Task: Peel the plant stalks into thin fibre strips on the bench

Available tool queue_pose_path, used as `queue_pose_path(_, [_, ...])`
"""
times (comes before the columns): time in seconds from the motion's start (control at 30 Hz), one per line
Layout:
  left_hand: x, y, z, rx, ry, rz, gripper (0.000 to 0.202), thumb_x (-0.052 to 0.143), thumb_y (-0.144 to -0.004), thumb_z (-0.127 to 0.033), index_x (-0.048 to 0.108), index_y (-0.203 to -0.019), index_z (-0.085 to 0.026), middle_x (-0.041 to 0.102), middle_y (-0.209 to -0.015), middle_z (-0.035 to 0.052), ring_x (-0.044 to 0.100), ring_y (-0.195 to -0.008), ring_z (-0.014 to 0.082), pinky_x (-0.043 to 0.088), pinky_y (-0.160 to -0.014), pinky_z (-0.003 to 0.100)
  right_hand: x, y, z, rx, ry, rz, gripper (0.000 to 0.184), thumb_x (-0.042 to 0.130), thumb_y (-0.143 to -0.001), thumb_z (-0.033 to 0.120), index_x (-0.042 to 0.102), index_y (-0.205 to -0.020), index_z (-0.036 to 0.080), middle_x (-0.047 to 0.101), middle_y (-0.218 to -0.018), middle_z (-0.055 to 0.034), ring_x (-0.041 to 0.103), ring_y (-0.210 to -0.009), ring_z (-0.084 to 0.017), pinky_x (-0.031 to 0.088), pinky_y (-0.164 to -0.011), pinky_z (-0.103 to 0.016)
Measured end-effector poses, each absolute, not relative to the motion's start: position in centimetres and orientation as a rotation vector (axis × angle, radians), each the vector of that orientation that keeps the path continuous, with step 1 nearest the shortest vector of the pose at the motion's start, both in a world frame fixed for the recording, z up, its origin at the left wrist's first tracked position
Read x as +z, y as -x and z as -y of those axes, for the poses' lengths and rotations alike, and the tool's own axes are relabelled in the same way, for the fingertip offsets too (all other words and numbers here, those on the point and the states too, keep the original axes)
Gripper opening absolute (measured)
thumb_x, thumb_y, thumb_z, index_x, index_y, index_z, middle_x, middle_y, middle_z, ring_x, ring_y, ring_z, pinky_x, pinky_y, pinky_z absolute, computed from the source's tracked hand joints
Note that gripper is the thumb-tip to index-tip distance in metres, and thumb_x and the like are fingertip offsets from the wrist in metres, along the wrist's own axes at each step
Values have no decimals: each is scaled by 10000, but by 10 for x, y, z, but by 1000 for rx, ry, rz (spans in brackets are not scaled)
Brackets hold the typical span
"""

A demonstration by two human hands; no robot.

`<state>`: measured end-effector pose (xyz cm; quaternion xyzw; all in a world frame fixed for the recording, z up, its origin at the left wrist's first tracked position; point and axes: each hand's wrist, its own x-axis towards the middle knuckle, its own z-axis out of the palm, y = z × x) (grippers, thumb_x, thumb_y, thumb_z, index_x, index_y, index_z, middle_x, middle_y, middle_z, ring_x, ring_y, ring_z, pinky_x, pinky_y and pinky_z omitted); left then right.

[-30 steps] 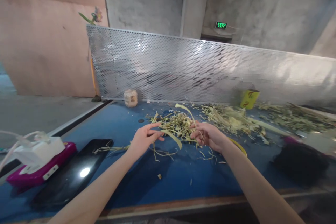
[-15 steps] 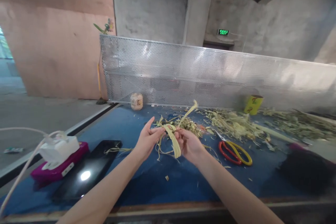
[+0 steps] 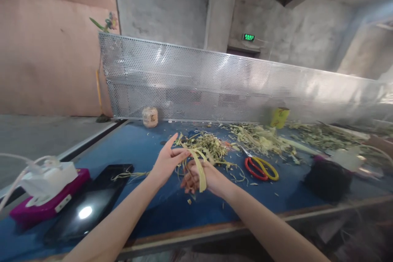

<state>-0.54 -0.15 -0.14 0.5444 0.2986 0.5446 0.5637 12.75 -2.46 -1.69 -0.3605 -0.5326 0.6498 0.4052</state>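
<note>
My left hand (image 3: 166, 160) pinches a flat, pale yellow-green plant strip (image 3: 200, 172) between thumb and fingers, with one finger pointing up and away. The strip bends over and hangs down in front of my right hand (image 3: 201, 175). My right hand is turned palm inward below and behind the strip; its fingers are smeared by motion, so its hold is unclear. Just beyond both hands lies a heap of shredded dry plant bits (image 3: 211, 144). Scissors (image 3: 260, 168) with one red and one yellow handle lie to the right of my right hand.
A black phone (image 3: 92, 200) and a purple power strip (image 3: 52, 200) with a white plug sit at left. A jar (image 3: 150, 117) and a yellow-green can (image 3: 279, 117) stand before the perforated metal screen (image 3: 190, 82). More plant shreds (image 3: 264, 138) and a black object (image 3: 327, 180) are at right.
The view has turned right, shifting the scene leftward. My right hand has moved down and rolled over, and the strip's upright far end no longer shows. My left hand keeps its pinch.
</note>
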Motion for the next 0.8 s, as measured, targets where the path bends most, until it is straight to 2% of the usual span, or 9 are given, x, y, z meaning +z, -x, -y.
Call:
queue_pose_path(0.1, [1,4,1,1308,-1125,-693,856,654,-646,-122,157,-1341,-71,682,-620,3,616,-601,108,464,-642,211,-10,-140,19,1197,1015,1309,246,614,-659,302,507,-834,165,616,-794,-54,590,-714,-153,451,-589,-242])
queue_pose_path(0.17, [3,3,1,1311,-1022,-715,774,604,-678,-61,183,-1327,-42,682,-613,17,628,-619,105,469,-649,195,-6,-149,13,1054,1022,1234,311,626,-660,296,505,-926,190,609,-926,-59,576,-857,-157,449,-647,-233])
queue_pose_path(0.27, [5,2,2,1267,-966,-741,702,556,-706,-18,212,-1317,-47,688,-634,34,635,-614,104,477,-622,181,-2,-157,7,1191,967,1172,314,625,-664,360,530,-907,185,622,-932,-73,596,-857,-176,460,-628,-251])
queue_pose_path(0.37, [2,2,1,1232,-949,-724,735,599,-676,-21,229,-1310,-55,693,-660,45,636,-621,110,484,-633,182,3,-155,4,1287,767,1186,351,618,-672,401,546,-922,167,620,-975,-89,603,-861,-179,475,-685,-280])
queue_pose_path(0.5, [-6,5,-4,1227,-878,-715,621,651,-652,-76,392,-1216,-73,690,-688,49,632,-627,116,483,-624,190,13,-147,3,1114,562,1478,495,597,-721,317,426,-1177,229,548,-1144,-81,528,-1019,-171,433,-851,-330])
queue_pose_path(0.6, [-10,7,-7,1197,-899,-626,433,679,-636,-121,542,-1046,-94,684,-727,50,614,-594,96,468,-594,183,19,-142,1,1040,511,1833,569,591,-730,215,355,-1246,261,466,-1233,-70,453,-1110,-170,380,-926,-345])
queue_pose_path(0.7, [-12,7,-6,1189,-919,-629,451,716,-593,-139,560,-1014,-90,666,-649,31,595,-547,90,452,-557,183,15,-140,-4,988,559,1927,508,547,-758,180,372,-1228,259,481,-1182,-61,478,-1068,-162,395,-909,-334])
queue_pose_path(0.8, [-12,3,0,1141,-966,-671,591,735,-566,-139,497,-1102,-69,668,-640,52,606,-569,118,435,-520,190,5,-139,-9,1017,704,1775,299,409,-838,235,445,-1135,227,558,-955,-47,570,-823,-130,476,-756,-311])
